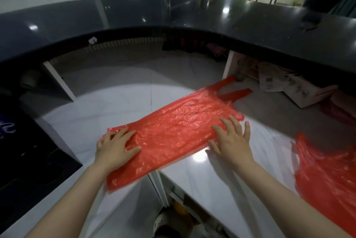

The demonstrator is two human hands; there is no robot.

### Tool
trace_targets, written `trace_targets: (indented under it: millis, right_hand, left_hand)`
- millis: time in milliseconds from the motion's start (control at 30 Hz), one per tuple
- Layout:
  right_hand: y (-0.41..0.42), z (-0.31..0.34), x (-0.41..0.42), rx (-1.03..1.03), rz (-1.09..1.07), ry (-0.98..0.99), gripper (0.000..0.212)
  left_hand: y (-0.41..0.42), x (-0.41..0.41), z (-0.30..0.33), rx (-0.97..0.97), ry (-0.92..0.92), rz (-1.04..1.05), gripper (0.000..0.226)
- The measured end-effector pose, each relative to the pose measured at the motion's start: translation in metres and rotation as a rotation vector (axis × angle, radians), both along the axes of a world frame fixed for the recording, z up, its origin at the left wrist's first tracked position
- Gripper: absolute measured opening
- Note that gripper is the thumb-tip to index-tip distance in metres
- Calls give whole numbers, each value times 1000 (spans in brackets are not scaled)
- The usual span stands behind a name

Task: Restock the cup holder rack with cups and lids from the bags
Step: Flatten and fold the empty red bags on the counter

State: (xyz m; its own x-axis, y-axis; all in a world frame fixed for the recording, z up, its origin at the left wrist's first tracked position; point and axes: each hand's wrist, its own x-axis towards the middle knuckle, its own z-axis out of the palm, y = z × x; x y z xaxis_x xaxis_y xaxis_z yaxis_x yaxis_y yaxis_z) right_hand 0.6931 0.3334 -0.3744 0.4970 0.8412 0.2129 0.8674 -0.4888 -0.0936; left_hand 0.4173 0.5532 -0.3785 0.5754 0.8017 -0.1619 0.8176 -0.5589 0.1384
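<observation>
An empty red plastic bag (173, 129) lies flattened on the white counter (107, 106), its handles pointing to the far right. My left hand (115, 147) presses flat on the bag's near left end, fingers spread. My right hand (233, 137) lies flat on the bag's right part, fingers apart. A second red plastic bag (323, 180) sits crumpled at the right edge. No cups, lids or rack are in view.
A raised, curved black countertop (173, 16) runs along the far side. A white box with papers (300, 91) sits under it at the right. A dark panel (28, 151) borders the left. The counter has a gap below the bag's near end.
</observation>
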Motion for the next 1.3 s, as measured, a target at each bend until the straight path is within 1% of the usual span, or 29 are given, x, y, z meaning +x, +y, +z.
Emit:
trace_targets:
  millis: [67, 133, 233, 300, 367, 467, 500, 567, 600, 667, 733, 767, 867, 967, 1000, 1100, 1200, 1233, 1300]
  right_hand:
    - [-2, -3, -5, -62, 24, 15, 49]
    - [-2, -5, -15, -89, 73, 14, 47]
    - [-2, -6, -31, -99, 136, 47, 46]
    - [-5, -7, -38, -132, 204, 64, 47]
    - [-9, -10, -40, -185, 262, 101, 46]
    - [-19, -16, -43, -182, 202, 234, 46]
    - [-23, -18, -43, -184, 171, 282, 50]
    - [-29, -22, -44, -212, 148, 306, 59]
    - [-31, -23, -45, -224, 151, 298, 63]
    - [-30, -24, -45, -228, 162, 272, 68]
    - [-27, -22, -46, -216, 163, 243, 69]
    - [-25, -20, -48, -202, 154, 231, 69]
    - [-27, -15, -58, -136, 157, 143, 64]
    - [-36, -16, -80, 10, 270, 92, 49]
    - [-39, -18, -89, 29, 305, 74, 46]
    - [-42, -28, -105, -45, 352, 32, 50]
    - [-38, -32, -104, -97, 332, 71, 58]
    - [-36, -32, -103, -104, 333, 82, 61]
    - [-33, -30, -102, -134, 350, 103, 70]
  left_hand:
    - [-4, -7, 2, 38, 1, -7, 64]
    - [-7, -12, 5, 24, 10, -27, 59]
    - [-16, -30, 8, -38, -16, -87, 64]
    - [-21, -44, 6, -14, -16, -129, 64]
    - [-25, -56, 5, 36, 46, -141, 64]
    - [-33, -69, 5, 70, 132, -134, 63]
    - [-35, -72, 4, 88, 137, -128, 60]
    - [-41, -74, 3, 114, 132, -110, 54]
    - [-43, -74, 3, 106, 110, -103, 52]
    - [-45, -75, 3, 35, -14, -111, 50]
    - [-50, -80, 3, -35, -150, -126, 52]
    - [-53, -84, 1, -39, -182, -131, 52]
    - [-62, -93, -10, 68, -160, -75, 43]
    - [-69, -98, -19, 81, -174, 45, 40]
    - [-71, -101, -22, 91, -183, 74, 41]
    - [-78, -110, -31, 162, -228, 145, 38]
    - [-83, -111, -24, 65, -357, 307, 28]
    - [-86, -108, -21, 53, -381, 303, 26]
    - [-92, -99, -16, 67, -402, 211, 30]
